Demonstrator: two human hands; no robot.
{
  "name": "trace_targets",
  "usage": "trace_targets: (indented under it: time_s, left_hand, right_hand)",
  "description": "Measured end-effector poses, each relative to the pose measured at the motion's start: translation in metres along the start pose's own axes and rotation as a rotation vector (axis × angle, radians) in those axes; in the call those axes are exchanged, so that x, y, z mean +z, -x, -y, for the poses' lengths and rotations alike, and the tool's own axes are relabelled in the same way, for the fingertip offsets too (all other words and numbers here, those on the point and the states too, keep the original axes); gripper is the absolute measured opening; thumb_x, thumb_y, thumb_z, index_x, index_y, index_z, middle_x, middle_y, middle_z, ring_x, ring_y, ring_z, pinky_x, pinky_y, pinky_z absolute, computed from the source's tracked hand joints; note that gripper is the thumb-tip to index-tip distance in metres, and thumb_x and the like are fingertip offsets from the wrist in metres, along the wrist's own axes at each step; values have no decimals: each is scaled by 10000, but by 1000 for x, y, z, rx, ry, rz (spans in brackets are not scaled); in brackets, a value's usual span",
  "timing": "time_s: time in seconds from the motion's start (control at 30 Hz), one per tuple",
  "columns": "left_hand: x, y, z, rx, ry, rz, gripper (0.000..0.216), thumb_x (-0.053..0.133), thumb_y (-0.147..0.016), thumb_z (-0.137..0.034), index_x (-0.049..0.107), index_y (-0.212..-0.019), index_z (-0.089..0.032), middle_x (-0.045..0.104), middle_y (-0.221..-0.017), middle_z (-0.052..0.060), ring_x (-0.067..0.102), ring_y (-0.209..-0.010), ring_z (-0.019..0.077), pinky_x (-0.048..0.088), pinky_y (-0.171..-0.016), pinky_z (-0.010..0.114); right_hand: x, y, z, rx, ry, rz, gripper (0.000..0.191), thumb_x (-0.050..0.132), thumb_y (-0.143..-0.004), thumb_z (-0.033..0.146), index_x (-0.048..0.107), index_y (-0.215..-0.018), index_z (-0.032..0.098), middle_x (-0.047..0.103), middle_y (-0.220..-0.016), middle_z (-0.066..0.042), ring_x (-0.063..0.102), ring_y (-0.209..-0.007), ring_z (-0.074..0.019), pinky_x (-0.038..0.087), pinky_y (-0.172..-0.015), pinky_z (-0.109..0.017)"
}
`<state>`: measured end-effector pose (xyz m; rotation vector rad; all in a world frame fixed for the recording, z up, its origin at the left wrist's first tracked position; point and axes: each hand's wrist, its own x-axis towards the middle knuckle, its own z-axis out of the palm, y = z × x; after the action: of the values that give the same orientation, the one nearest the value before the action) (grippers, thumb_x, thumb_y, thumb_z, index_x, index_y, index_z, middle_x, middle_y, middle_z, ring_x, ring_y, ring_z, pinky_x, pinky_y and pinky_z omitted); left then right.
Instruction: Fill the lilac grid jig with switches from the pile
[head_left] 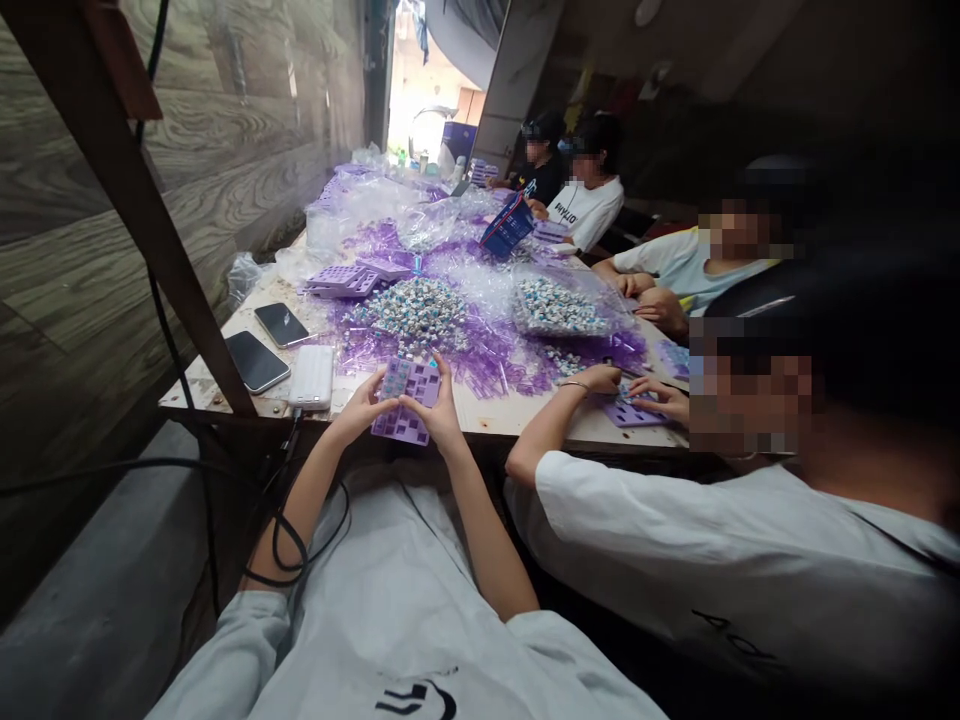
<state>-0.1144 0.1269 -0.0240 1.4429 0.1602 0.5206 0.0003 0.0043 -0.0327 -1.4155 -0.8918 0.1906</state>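
Both of my hands grip a purple tray [401, 425] with square holes, tilted at the table's front edge. My left hand [366, 405] has its left side, with the thumb laid over its face. On the other side my right hand [441, 405] wraps the edge, thumb pressed on the middle. Small blue-and-white pieces [396, 378] fill some upper holes; several lower holes show nothing in them. Right behind the tray lies a heap of small white and blue pieces [420, 310]. Clear purple tubes [487, 365] are scattered around the heap.
Two phones [257, 360] and a white power bank [311, 377] with a cable lie left. A slanted metal post [150, 210] stands there. Stacked purple trays [341, 280] and a bag of pieces [559, 305] lie farther back. A co-worker's hands [600, 380] work close on my right.
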Motion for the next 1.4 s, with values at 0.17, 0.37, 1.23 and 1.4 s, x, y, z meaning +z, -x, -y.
trace_targets:
  time_s: [0.17,0.37,1.23,1.4]
  left_hand:
    - [1,-1,4,1,-24,-34,690,810,-679,-285,561,-1315,-185,622,-1335,109,575,-1246,288,475,-1034,369]
    - [10,-2,2,-5,-21,-164,721,831,-616,-260,559,-1278,-173,659,-1258,101,620,-1167,276,489,-998,369]
    - [12,-11,-2,-101,-42,-296,595,861,-608,-483,603,-1059,-193,733,-978,65,705,-882,229,566,-781,338]
    - [9,-11,-4,-169,126,-232,617,843,-654,-438,553,-1150,-213,723,-1018,57,715,-859,209,568,-750,318]
  right_hand:
    - [0,-1,5,-78,65,-33,910,778,-749,451,302,-1503,268,318,-1577,-99,304,-1473,-266,258,-1222,-476]
    - [-2,-13,5,-39,54,-2,973,788,-733,466,259,-1526,276,324,-1572,-108,339,-1453,-266,301,-1198,-465]
    - [-24,-144,-10,343,1078,120,208,656,-783,161,752,-967,154,751,-1026,-151,708,-999,-288,524,-824,-315]
    - [-20,-141,-9,326,1072,94,230,663,-737,127,752,-947,155,747,-1028,-158,692,-1036,-299,505,-893,-353]
